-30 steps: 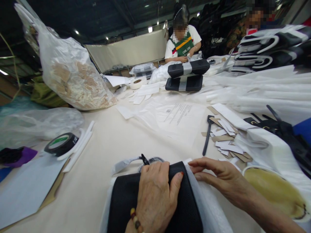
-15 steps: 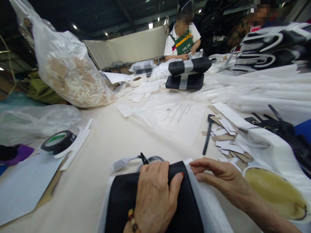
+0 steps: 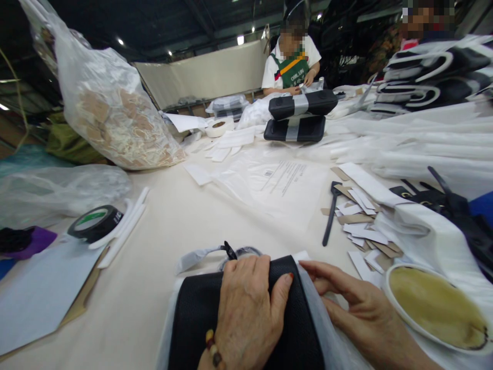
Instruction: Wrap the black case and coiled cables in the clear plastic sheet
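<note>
A black leather-look bag (image 3: 196, 308) lies in front of me at the bottom of the head view, with thin white wrapping (image 3: 319, 313) along its sides. My left hand (image 3: 248, 298) rests flat on top of the bag, thumb spread and fingers over its far edge. Against the bag's right side is my right hand (image 3: 358, 303), its fingers and thumb apart, touching the wrapping. Beyond the far edge, a grey-wrapped strap (image 3: 198, 257) with a black end lies on the table. The bag's lower part is out of view.
Black tape (image 3: 94, 224) and white strips (image 3: 123, 231) lie left, near a card sheet (image 3: 38, 293). Right are a black strap piece (image 3: 330, 216), paper scraps (image 3: 364, 226) and an oval yellowish dish (image 3: 435, 306). Ahead, a printed plastic bag (image 3: 273, 180), stacked black bags (image 3: 295, 128) and a co-worker (image 3: 292, 67).
My right hand has slid slightly nearer along the bag's right side, and its thumb has moved lower, away from the fingers. My left hand stays on the bag.
</note>
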### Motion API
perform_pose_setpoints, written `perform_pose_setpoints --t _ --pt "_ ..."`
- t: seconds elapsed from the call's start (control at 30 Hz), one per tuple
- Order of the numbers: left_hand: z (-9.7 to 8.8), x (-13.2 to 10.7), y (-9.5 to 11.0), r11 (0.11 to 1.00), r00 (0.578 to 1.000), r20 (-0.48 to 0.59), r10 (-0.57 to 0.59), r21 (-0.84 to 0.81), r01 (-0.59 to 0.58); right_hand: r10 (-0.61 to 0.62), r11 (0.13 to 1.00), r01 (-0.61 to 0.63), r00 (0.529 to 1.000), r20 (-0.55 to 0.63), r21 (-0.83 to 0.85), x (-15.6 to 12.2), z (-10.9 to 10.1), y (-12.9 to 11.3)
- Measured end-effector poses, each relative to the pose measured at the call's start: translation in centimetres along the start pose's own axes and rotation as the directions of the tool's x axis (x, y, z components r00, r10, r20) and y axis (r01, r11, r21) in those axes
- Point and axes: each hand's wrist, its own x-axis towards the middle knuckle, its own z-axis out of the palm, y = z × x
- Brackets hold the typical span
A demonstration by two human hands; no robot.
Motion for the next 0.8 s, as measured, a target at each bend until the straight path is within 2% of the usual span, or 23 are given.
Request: perform_pose_setpoints --t 0.23,0.43,0.5,0.57,0.63,0.7,0.77,0.8 --pt "0.0 0.0 -0.1 1.000 1.000 -0.006 0.013 0.009 -0.013 0.035 0.996 -0.038 0.999 -0.035 -0.078 0.8 0.9 0.0" --pt "0.0 -0.2 -0.3 0.996 0.997 -0.045 0.063 0.067 -0.060 -0.122 0.964 0.085 0.983 -0.137 -0.250 0.9 1.1 0.4" --pt "0.1 -0.2 -0.5 0.994 0.995 -0.052 0.082 0.073 -0.078 -0.128 0.964 0.077 0.974 -0.188 -0.255 0.3 0.9 0.5" --pt "0.2 -0.2 -0.8 0.993 0.994 -0.061 0.094 0.077 -0.089 -0.025 0.974 -0.038 0.962 -0.273 -0.222 -0.6 0.6 0.5" --pt "0.2 -0.1 -1.0 0.992 0.993 -0.060 0.100 0.080 -0.095 0.185 0.962 -0.235 0.936 -0.300 -0.141 -1.3 0.3 0.4" --pt "0.3 -0.2 -1.1 0.992 0.993 -0.055 0.105 0.082 -0.100 0.363 0.921 -0.382 0.914 -0.179 -0.078 -1.8 0.3 0.2" --pt "0.3 -0.2 -1.2 0.990 0.992 -0.060 0.113 0.087 -0.108 0.405 0.909 -0.407 0.913 -0.040 -0.083 -1.8 0.6 -0.1" --pt "0.3 -0.2 -1.2 0.989 0.990 -0.070 0.121 0.089 -0.115 0.393 0.914 -0.392 0.919 -0.014 -0.103 -1.7 0.8 -0.2"
